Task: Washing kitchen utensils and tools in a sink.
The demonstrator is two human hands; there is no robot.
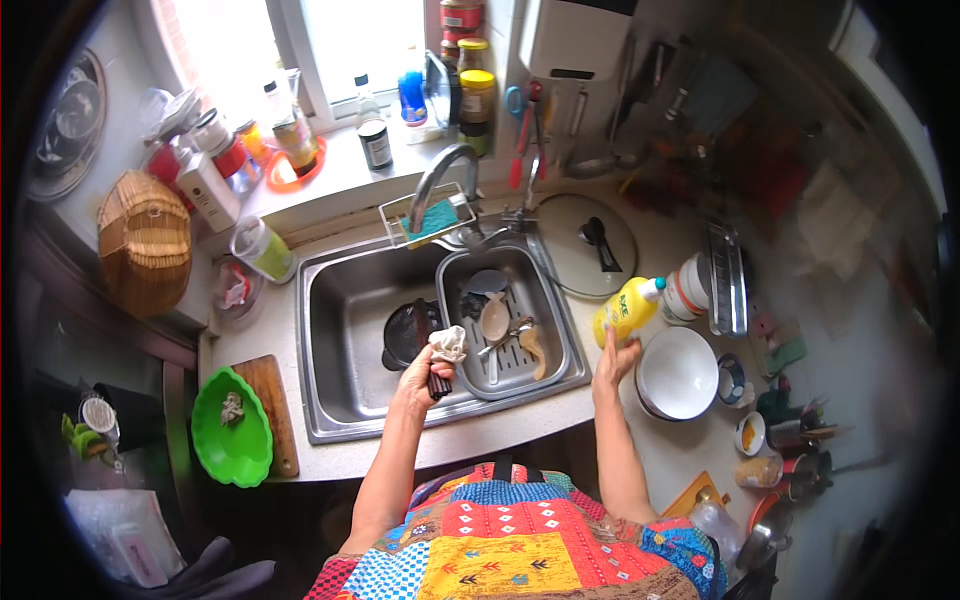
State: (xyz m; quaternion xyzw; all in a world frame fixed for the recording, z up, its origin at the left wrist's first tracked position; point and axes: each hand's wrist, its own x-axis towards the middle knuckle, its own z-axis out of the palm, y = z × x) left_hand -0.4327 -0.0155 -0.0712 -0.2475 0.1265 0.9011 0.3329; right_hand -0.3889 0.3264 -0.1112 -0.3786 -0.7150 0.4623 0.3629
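My left hand (pixel 421 379) is closed around a bundle of dark chopsticks (pixel 439 384) and a crumpled off-white cloth (pixel 448 345), over the front of the steel sink (pixel 352 390). Behind it a dark round pan or lid (pixel 405 335) lies in the basin. To the right sits a grey drain basket (pixel 501 386) with a pale ladle-like scoop (pixel 495 318), a spoon and other items in it. My right hand (pixel 615 361) is at the lower end of a yellow dish soap bottle (pixel 626 309) with a green cap; whether it grips the bottle is unclear.
A white bowl (pixel 679 373) stands close to the right hand, with stacked bowls (pixel 684 289) behind. A glass lid (pixel 551 225) leans behind the basket. The curved faucet (pixel 450 161) overhangs the sink. At left, a green basin (pixel 232 442) overlaps a wooden cutting board (pixel 266 375).
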